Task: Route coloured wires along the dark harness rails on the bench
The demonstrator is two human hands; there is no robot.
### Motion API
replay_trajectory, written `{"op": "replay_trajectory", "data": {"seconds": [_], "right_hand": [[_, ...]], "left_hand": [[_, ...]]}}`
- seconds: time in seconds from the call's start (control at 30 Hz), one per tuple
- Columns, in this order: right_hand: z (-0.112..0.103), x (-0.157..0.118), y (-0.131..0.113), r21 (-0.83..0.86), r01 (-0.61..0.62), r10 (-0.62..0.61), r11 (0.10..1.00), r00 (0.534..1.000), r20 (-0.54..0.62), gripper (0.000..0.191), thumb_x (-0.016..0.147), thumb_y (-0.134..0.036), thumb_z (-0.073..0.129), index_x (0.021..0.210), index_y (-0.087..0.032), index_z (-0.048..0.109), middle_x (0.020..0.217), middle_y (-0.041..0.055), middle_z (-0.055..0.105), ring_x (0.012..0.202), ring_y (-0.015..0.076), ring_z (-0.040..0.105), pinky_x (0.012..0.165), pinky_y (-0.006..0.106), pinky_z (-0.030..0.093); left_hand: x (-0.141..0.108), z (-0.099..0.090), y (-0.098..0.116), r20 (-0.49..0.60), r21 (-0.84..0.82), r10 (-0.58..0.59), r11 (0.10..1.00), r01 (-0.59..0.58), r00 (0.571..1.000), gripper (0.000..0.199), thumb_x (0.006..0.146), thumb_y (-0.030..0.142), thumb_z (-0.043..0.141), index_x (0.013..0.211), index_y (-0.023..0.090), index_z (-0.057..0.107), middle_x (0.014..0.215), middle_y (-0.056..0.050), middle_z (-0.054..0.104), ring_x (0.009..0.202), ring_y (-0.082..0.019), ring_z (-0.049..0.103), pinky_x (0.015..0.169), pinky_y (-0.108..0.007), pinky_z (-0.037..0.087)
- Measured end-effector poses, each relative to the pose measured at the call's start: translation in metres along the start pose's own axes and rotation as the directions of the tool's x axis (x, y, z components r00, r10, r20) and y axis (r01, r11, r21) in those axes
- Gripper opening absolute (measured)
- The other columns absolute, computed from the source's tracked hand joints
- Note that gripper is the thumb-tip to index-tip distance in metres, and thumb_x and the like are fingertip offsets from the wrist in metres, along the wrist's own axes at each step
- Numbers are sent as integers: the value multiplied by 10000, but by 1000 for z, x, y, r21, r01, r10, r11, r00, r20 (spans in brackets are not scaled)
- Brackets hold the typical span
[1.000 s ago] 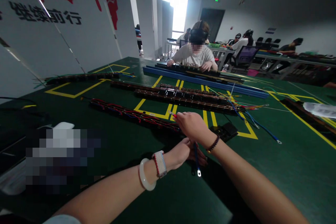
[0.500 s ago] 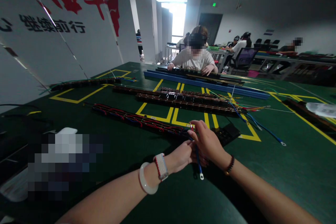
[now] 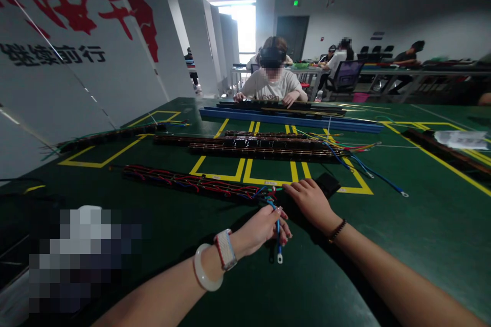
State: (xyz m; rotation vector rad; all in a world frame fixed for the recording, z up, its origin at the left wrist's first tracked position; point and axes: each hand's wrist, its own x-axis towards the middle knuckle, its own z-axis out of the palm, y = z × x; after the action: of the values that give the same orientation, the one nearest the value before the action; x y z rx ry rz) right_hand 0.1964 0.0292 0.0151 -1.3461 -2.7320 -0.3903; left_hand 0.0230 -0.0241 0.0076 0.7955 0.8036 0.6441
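My left hand (image 3: 264, 227) is closed on a blue cable (image 3: 278, 237), whose metal ring lug hangs below the fingers. The cable comes from the right end of a long black bar assembly (image 3: 184, 181) wound with red and blue wires. Just right of that end, my right hand (image 3: 309, 199) is palm down with its fingers close together, at the tip of a green wire (image 3: 279, 189). Beside its fingers lies a black object (image 3: 328, 184).
Further back lie dark bar assemblies (image 3: 261, 150) with coloured cables, then a blue channel (image 3: 287, 118), where a person (image 3: 272, 82) works opposite. Another assembly (image 3: 111, 135) lies back left. A plastic-wrapped item (image 3: 462, 139) rests on bars at the right.
My right hand has moved away from my left and turned palm down by the green wire. My left hand keeps the blue cable. The view has shifted to the right.
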Motion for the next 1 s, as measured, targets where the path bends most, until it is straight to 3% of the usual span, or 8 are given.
{"op": "replay_trajectory", "data": {"seconds": [0.23,0.43,0.57,0.67,0.73,0.87,0.93,1.0], "right_hand": [[1,-1,0,5,-18,18,1000,1000,15,299,893,-158,485,1177,-188,571,952,63,612,854,206,502,783,336,310],[2,0,0,-1,-15,15,1000,1000,2,324,885,-152,495,1201,-193,553,962,52,609,860,205,498,786,339,310],[2,0,0,-3,-10,10,1000,1000,3,327,886,-139,480,1200,-195,551,959,48,607,855,206,500,782,345,320],[2,0,0,5,-9,9,1000,1000,4,325,887,-136,470,1195,-197,553,954,50,607,853,210,502,780,348,335],[3,0,0,24,-14,14,1000,1000,4,325,885,-138,470,1194,-195,557,957,55,608,859,214,503,787,354,348],[-1,2,0,198,-34,50,980,996,-76,366,883,-109,433,1220,-194,549,1070,78,589,942,220,503,855,376,371],[-11,3,-2,439,13,70,898,982,-174,396,901,-97,373,1251,-208,522,1152,80,555,1021,196,496,896,354,386],[-26,3,-6,685,119,96,718,959,-267,394,931,-135,341,1290,-227,476,1223,74,517,1107,165,475,946,327,386]], "left_hand": [[-1,-17,12,76,308,-143,945,114,987,226,900,351,316,866,143,397,585,-5,538,422,-63,426,481,-194,349],[-4,-29,38,164,599,-296,788,143,941,331,884,395,325,767,119,464,567,-24,552,383,-51,393,423,-178,302],[-3,-33,45,143,696,-375,696,176,916,337,870,365,365,701,99,486,556,-41,560,368,-49,388,405,-174,272],[-2,-37,42,160,590,-385,776,224,909,314,874,371,387,757,100,491,610,-60,594,436,-84,493,476,-199,376],[-2,-39,38,221,416,-378,870,263,899,297,877,370,402,853,95,511,760,-108,643,643,-150,625,652,-279,480],[-2,-42,37,337,90,-337,941,326,879,333,826,266,469,1077,56,525,1128,-204,590,1072,-237,587,1001,-402,379],[-2,-42,36,356,-34,-301,942,334,885,386,796,224,468,1125,30,520,1187,-220,555,1134,-255,548,1052,-424,323],[0,-41,33,380,-124,-264,935,332,886,426,792,222,452,1154,9,520,1216,-227,534,1164,-268,525,1073,-439,293]]}}
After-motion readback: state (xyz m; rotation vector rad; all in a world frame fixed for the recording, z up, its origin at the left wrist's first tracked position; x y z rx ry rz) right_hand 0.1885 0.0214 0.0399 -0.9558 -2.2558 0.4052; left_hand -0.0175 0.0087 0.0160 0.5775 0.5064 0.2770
